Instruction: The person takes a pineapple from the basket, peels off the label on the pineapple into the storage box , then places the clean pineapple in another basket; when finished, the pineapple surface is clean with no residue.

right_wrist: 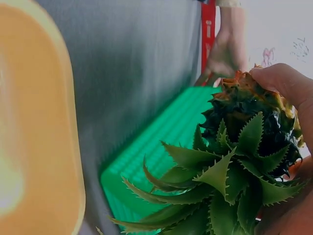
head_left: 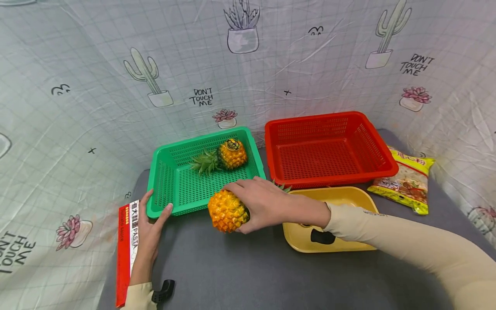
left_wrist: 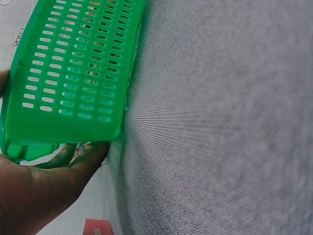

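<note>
Pineapple (head_left: 226, 211) in your right hand (head_left: 263, 204): its crown is largely hidden behind that hand in the head view, though your right wrist view shows the leaves (right_wrist: 220, 191) large, cut off at the bottom edge. You can't make out for certain the black shape (head_left: 323, 236) beside your right cuff. Your forearm crosses the yellow tray (head_left: 348, 245), and the red basket (head_left: 310, 157) hides part of the noodle bag (head_left: 408, 181). A pasta box (head_left: 124, 254) lies partly under your left forearm. Your left hand (head_left: 151, 228) touches the near-left corner of the green basket (head_left: 190, 185), its fingers spread. The basket's near wall stands between your held fruit and the second pineapple (head_left: 232, 154) inside. Your right fingers and thumb grip the fruit around its body, rounded end facing left, crown toward your wrist, above the grey table (head_left: 217, 267).
</note>
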Demonstrator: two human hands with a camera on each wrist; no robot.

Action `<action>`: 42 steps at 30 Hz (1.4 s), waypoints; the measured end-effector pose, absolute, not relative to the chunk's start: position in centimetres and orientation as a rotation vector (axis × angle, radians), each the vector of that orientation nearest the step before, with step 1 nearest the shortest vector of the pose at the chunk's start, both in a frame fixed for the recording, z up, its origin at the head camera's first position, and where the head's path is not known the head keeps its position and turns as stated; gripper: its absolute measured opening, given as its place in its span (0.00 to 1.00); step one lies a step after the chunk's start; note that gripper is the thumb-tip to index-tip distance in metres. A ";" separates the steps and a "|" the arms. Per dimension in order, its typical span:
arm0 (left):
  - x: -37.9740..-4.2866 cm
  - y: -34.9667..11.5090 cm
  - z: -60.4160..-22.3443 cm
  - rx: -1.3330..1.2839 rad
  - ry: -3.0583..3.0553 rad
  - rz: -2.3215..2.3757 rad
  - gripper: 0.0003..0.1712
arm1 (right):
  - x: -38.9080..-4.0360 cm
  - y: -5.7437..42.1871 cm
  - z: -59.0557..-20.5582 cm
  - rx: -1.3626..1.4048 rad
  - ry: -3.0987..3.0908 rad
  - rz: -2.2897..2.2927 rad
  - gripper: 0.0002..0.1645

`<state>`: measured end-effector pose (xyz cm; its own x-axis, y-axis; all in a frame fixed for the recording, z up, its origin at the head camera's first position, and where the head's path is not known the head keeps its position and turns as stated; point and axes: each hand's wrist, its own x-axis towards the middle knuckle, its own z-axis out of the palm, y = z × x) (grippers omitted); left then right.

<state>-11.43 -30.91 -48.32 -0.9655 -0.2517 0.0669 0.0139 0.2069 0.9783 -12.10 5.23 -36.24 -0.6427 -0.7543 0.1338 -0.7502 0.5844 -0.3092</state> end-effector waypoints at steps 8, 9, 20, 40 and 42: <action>-11.6 -30.9 -48.4 0.219 -2.279 -1.835 0.46 | -13.7 7.0 -35.0 -1.289 2.816 -0.539 0.57; -11.6 -31.0 -48.4 0.216 -2.282 -1.835 0.46 | -13.9 7.3 -34.8 -1.274 2.823 -0.542 0.57; -11.5 -31.4 -48.3 0.226 -2.312 -1.810 0.45 | -16.8 10.7 -32.4 -1.162 2.844 -0.591 0.56; -11.5 -31.3 -48.7 0.202 -2.323 -1.799 0.46 | -21.9 16.2 -31.5 -0.988 2.910 -0.507 0.50; -11.6 -31.3 -48.6 0.193 -2.320 -1.805 0.46 | -22.5 16.9 -31.7 -0.963 2.914 -0.496 0.50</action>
